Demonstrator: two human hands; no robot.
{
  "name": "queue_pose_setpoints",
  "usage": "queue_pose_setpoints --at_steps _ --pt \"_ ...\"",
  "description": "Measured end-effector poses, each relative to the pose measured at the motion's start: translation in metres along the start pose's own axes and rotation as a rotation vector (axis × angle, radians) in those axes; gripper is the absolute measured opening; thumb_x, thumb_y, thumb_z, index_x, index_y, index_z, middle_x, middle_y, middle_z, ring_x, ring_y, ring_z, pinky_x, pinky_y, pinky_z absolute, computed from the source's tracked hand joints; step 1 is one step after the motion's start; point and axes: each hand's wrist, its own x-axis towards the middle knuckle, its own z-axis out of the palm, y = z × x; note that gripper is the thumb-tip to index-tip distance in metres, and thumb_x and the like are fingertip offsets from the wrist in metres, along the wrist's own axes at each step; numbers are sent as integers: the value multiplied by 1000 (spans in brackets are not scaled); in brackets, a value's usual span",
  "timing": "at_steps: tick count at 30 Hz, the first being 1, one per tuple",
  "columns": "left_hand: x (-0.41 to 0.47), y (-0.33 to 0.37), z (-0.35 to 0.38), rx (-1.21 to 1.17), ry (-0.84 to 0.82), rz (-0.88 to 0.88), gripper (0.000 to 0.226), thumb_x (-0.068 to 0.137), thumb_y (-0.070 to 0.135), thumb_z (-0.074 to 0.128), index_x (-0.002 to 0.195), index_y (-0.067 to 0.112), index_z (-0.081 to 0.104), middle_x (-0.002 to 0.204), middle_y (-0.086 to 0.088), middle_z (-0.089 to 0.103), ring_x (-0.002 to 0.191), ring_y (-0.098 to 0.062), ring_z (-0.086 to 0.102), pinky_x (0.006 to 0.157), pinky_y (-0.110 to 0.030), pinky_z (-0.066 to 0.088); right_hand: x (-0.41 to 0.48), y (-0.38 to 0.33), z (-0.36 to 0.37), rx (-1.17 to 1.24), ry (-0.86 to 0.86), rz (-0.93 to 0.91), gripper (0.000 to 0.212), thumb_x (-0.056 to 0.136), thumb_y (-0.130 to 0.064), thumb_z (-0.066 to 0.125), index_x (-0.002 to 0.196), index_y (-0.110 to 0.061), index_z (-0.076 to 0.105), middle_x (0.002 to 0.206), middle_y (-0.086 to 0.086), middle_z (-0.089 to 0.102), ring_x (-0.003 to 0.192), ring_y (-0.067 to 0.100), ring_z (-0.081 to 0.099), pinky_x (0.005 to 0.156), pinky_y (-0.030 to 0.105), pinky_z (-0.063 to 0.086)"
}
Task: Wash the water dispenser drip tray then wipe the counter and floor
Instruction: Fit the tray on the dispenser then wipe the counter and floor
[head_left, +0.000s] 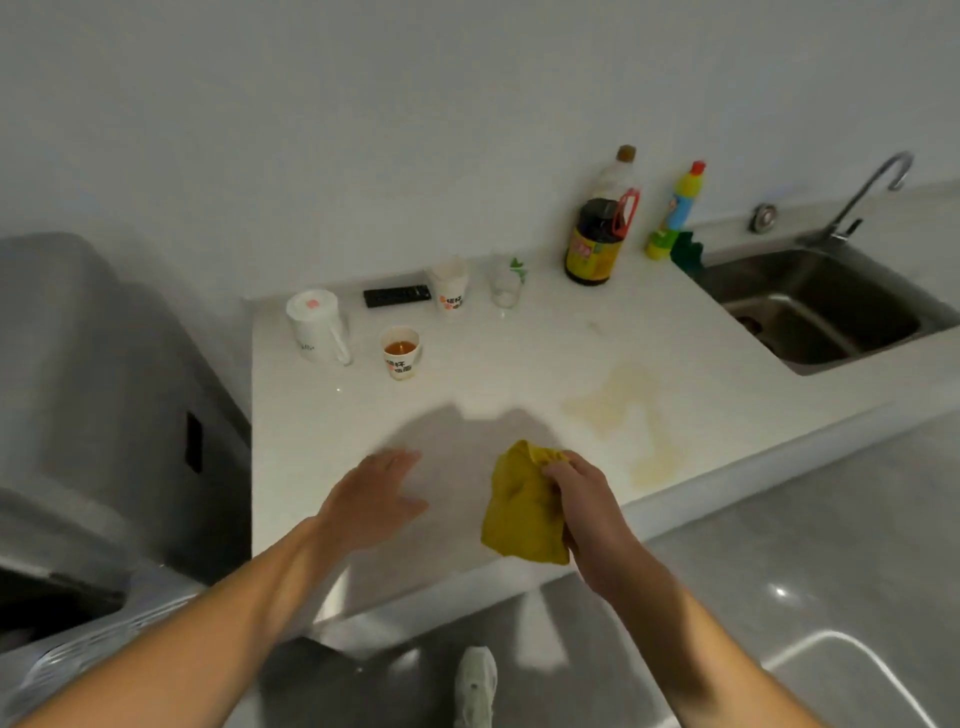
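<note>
Near the frame's lower centre the right hand (582, 499) grips a bunched yellow cloth (522, 506) above the white worktop (519, 343), seemingly readying it for the tea-coloured spill (623, 405) up-right, while the left hand (376, 499) hovers open.

My one head camera looks steeply down and forward, close over the table (519, 353), toward the wall.

Low in the frame, the right hand (587, 499) pinches a yellow cloth (522, 506) that hangs over the white table (519, 353). The left hand (371, 496) spreads flat and empty beside it. A yellowish spill (631, 405) stains the table right of centre. A steel sink (826, 306) sits at the right edge.
</note>
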Motion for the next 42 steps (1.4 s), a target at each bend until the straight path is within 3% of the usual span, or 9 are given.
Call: queue_pose_setpoints --at_steps 5,12,17,19,22,32,36,39,42 --pt "106 44 36 24 -4 40 101 91 72 54 166 22 11 176 -2 4 161 -23 2 129 -42 5 53 -28 -85 5 104 -48 12 94 -12 49 86 -13 58 76 12 48 66 23 49 59 35 40" --pt "156 55 64 31 156 17 127 74 101 34 166 15 14 175 -4 7 160 -20 2 130 -41 -5 148 -96 -200 -113 225 -90 19 97 -14 52 84 -15 65 80 9 66 78 27 63 73 40 52" --pt "158 59 60 89 128 38 123 74 95 45 162 11 32 171 -11 24 158 -31 20 128 -53 14 240 -127 -245 -571 346 -384 15 96 -19 56 82 -15 60 74 0 60 73 21 55 67 37 45" --pt "158 58 61 75 133 50 121 74 94 49 160 10 34 170 -12 27 158 -32 22 128 -54 15 273 -120 -252 -916 225 -553 6 95 -15 58 91 -14 63 82 5 58 74 25 54 67 39 46" --pt "159 60 61 119 135 28 123 72 94 52 161 11 34 170 -13 28 158 -32 23 128 -53 16 308 -95 -259 -1321 -30 -617 24 93 -15 64 116 -15 70 104 8 63 91 31 61 69 41 53" --pt "160 75 55 235 34 -61 123 77 95 41 164 10 23 172 -15 18 158 -35 17 128 -44 6 328 -34 -316 -1452 -624 -706 19 77 -31 64 91 -21 71 90 2 63 83 27 62 64 32 45" --pt "156 77 61 234 16 -115 122 78 93 45 166 13 17 173 -12 15 160 -33 11 128 -47 3 341 -49 -324 -1270 -441 -194 44 92 -57 44 83 -18 62 82 1 65 80 25 64 68 38 48" --pt "156 79 65 196 28 -144 121 78 93 43 166 15 15 174 -10 14 160 -32 9 128 -46 -2 341 -38 -296 -1345 -56 -72 48 100 -55 41 124 -15 53 122 15 58 110 34 57 79 39 41" --pt "156 78 66 196 24 -153 119 79 93 43 167 18 13 175 -8 13 161 -30 6 130 -49 1 331 -20 -254 -1569 47 -149 63 103 -58 33 135 -5 48 135 24 50 123 38 48 98 45 38"
